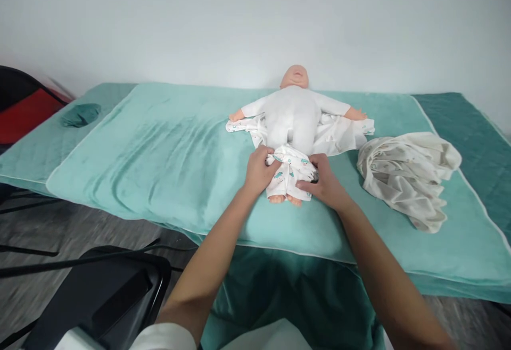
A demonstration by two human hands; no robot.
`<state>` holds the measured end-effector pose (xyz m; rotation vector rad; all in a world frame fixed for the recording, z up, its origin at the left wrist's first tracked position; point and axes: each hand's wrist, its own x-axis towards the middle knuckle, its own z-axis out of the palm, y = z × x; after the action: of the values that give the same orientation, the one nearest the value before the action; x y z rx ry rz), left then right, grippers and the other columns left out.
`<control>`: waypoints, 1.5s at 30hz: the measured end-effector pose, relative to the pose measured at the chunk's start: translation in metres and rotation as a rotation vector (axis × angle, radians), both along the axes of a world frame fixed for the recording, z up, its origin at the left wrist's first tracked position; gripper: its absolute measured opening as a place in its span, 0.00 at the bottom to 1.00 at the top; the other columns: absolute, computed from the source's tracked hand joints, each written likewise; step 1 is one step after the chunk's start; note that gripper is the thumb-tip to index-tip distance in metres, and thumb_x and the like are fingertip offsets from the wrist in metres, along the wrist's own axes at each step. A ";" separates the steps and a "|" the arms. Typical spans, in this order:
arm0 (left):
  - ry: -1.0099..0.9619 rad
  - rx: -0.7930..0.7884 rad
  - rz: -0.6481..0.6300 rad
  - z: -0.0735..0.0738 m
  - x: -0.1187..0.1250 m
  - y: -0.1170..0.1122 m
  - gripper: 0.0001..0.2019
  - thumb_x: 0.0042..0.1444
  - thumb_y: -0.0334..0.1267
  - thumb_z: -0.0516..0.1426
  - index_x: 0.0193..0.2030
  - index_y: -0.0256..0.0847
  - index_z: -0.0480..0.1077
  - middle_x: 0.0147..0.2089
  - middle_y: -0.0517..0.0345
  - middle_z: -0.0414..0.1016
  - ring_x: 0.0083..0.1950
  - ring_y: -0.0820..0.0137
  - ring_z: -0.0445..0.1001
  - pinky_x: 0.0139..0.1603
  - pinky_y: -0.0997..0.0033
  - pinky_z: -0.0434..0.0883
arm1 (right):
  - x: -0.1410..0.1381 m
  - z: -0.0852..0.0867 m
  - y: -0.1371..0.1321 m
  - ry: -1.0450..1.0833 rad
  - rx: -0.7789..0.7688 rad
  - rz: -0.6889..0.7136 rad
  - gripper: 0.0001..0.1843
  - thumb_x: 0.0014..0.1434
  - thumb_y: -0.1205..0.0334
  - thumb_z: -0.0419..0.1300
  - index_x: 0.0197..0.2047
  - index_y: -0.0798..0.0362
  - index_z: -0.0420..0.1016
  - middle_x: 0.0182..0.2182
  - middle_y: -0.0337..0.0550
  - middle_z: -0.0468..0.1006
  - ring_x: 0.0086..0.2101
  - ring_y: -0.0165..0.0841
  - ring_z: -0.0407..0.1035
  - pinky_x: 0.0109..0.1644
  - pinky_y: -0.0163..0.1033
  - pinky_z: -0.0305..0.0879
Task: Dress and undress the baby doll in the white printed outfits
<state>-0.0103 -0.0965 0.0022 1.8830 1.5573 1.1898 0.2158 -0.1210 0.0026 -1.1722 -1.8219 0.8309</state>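
A baby doll with a white cloth body lies on its back, arms spread, feet toward me. White printed baby pants cover its lower legs, and the toes show below the hems. My left hand pinches the pants at their left edge, thumb on top. At the right edge my right hand grips the same pants, its fingers partly hidden behind the fabric. Under the doll's arms and back spreads a white printed baby shirt.
A crumpled cream cloth lies to the right on the green padded bed. A face hole is at the bed's left end. Below left stands a black chair; a red and black chair is farther left. A wall rises behind.
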 end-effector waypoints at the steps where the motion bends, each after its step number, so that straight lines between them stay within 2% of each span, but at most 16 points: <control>1: 0.005 -0.026 -0.056 0.005 -0.006 -0.003 0.04 0.59 0.37 0.59 0.36 0.42 0.67 0.37 0.59 0.70 0.39 0.68 0.69 0.44 0.67 0.67 | 0.002 0.001 -0.001 0.000 -0.027 0.046 0.36 0.48 0.39 0.71 0.52 0.50 0.63 0.48 0.47 0.67 0.48 0.42 0.65 0.55 0.48 0.66; 4: 0.076 -0.165 -0.298 0.022 -0.028 -0.018 0.11 0.58 0.45 0.63 0.41 0.42 0.69 0.45 0.56 0.72 0.45 0.66 0.70 0.49 0.65 0.69 | 0.007 0.004 -0.008 -0.034 -0.090 0.135 0.48 0.42 0.37 0.75 0.59 0.48 0.60 0.55 0.51 0.64 0.56 0.47 0.63 0.62 0.53 0.64; 7: 0.174 -0.267 -0.473 0.036 -0.044 -0.036 0.33 0.46 0.53 0.71 0.56 0.44 0.67 0.58 0.50 0.69 0.58 0.58 0.70 0.60 0.58 0.69 | 0.011 0.004 -0.018 -0.074 -0.080 0.140 0.53 0.38 0.38 0.77 0.61 0.46 0.60 0.58 0.52 0.63 0.60 0.51 0.60 0.66 0.57 0.60; 10: 0.291 -0.223 -0.506 0.036 -0.045 -0.049 0.49 0.37 0.55 0.74 0.64 0.42 0.60 0.64 0.43 0.64 0.67 0.50 0.64 0.67 0.51 0.66 | 0.010 0.003 -0.026 -0.111 -0.042 0.150 0.56 0.38 0.41 0.78 0.64 0.48 0.58 0.61 0.56 0.61 0.63 0.53 0.58 0.67 0.58 0.59; 12: 0.373 -0.164 -0.485 0.030 -0.039 -0.053 0.53 0.35 0.55 0.75 0.65 0.39 0.57 0.65 0.38 0.62 0.69 0.46 0.61 0.69 0.48 0.64 | 0.006 0.003 -0.031 -0.174 -0.003 0.140 0.59 0.35 0.45 0.80 0.66 0.50 0.57 0.63 0.60 0.60 0.64 0.55 0.56 0.68 0.57 0.58; 14: 0.434 -0.118 -0.438 0.024 -0.031 -0.056 0.52 0.36 0.54 0.75 0.64 0.37 0.57 0.65 0.36 0.62 0.69 0.45 0.62 0.68 0.47 0.65 | 0.000 0.006 -0.036 -0.249 0.036 0.079 0.58 0.35 0.48 0.80 0.64 0.52 0.59 0.61 0.62 0.62 0.63 0.56 0.57 0.67 0.57 0.58; 17: 0.492 -0.116 -0.349 0.021 -0.021 -0.064 0.42 0.45 0.53 0.71 0.61 0.39 0.59 0.61 0.39 0.67 0.65 0.47 0.68 0.59 0.52 0.71 | -0.009 0.013 -0.045 -0.329 0.036 -0.040 0.46 0.40 0.50 0.77 0.58 0.54 0.63 0.54 0.58 0.69 0.56 0.52 0.65 0.61 0.54 0.63; 21: 0.566 -0.191 -0.237 0.029 -0.015 -0.077 0.28 0.60 0.57 0.59 0.59 0.41 0.61 0.54 0.42 0.75 0.55 0.50 0.76 0.44 0.60 0.72 | -0.012 0.031 -0.061 -0.430 -0.105 -0.085 0.28 0.52 0.45 0.67 0.50 0.51 0.66 0.45 0.47 0.76 0.43 0.42 0.72 0.45 0.43 0.67; 24: 0.605 -0.230 -0.251 0.037 -0.015 -0.085 0.28 0.60 0.60 0.57 0.58 0.42 0.62 0.51 0.43 0.78 0.50 0.50 0.78 0.38 0.63 0.68 | -0.012 0.047 -0.075 -0.560 -0.178 -0.094 0.26 0.57 0.40 0.63 0.48 0.50 0.66 0.41 0.45 0.79 0.38 0.41 0.73 0.37 0.40 0.62; 28: 0.618 -0.230 -0.350 0.047 -0.018 -0.095 0.31 0.55 0.61 0.61 0.57 0.43 0.63 0.52 0.45 0.79 0.51 0.50 0.78 0.37 0.64 0.68 | -0.018 0.062 -0.086 -0.714 -0.191 -0.101 0.22 0.61 0.41 0.59 0.47 0.50 0.67 0.41 0.48 0.81 0.39 0.44 0.75 0.38 0.41 0.62; 32: 0.649 -0.263 -0.277 0.054 -0.015 -0.109 0.21 0.61 0.52 0.57 0.57 0.44 0.64 0.49 0.46 0.81 0.49 0.50 0.80 0.38 0.63 0.68 | -0.026 0.074 -0.087 -0.732 -0.264 -0.098 0.20 0.58 0.47 0.62 0.48 0.49 0.72 0.44 0.48 0.82 0.44 0.46 0.76 0.40 0.41 0.65; 35: 0.669 -0.305 -0.202 0.059 -0.013 -0.116 0.19 0.61 0.42 0.56 0.59 0.43 0.65 0.49 0.43 0.81 0.50 0.49 0.81 0.38 0.62 0.69 | -0.023 0.085 -0.081 -0.649 -0.376 0.029 0.23 0.53 0.46 0.67 0.49 0.48 0.77 0.47 0.45 0.82 0.46 0.46 0.76 0.45 0.42 0.68; 38: 0.694 -0.357 -0.151 0.062 -0.010 -0.117 0.20 0.60 0.39 0.53 0.60 0.43 0.66 0.49 0.41 0.81 0.50 0.47 0.81 0.39 0.59 0.70 | -0.020 0.092 -0.073 -0.554 -0.499 0.166 0.23 0.53 0.43 0.67 0.48 0.47 0.79 0.46 0.42 0.83 0.46 0.45 0.77 0.45 0.42 0.70; 41: 0.711 -0.361 -0.148 0.064 -0.007 -0.114 0.20 0.61 0.40 0.52 0.59 0.41 0.68 0.50 0.39 0.81 0.52 0.46 0.81 0.41 0.58 0.71 | -0.024 0.093 -0.068 -0.613 -0.417 0.169 0.19 0.54 0.47 0.67 0.45 0.47 0.81 0.45 0.42 0.83 0.45 0.44 0.77 0.46 0.42 0.69; 45: 0.695 -0.323 -0.151 0.065 -0.008 -0.112 0.21 0.61 0.42 0.53 0.60 0.41 0.68 0.51 0.39 0.81 0.52 0.49 0.81 0.42 0.59 0.72 | -0.034 0.089 -0.072 -0.703 -0.272 0.125 0.18 0.57 0.48 0.64 0.48 0.47 0.79 0.49 0.45 0.82 0.49 0.48 0.74 0.50 0.45 0.66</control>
<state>-0.0185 -0.2083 0.0669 2.2484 1.7499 0.1807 0.1823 -0.1935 0.0914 -1.6881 -2.4159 0.8132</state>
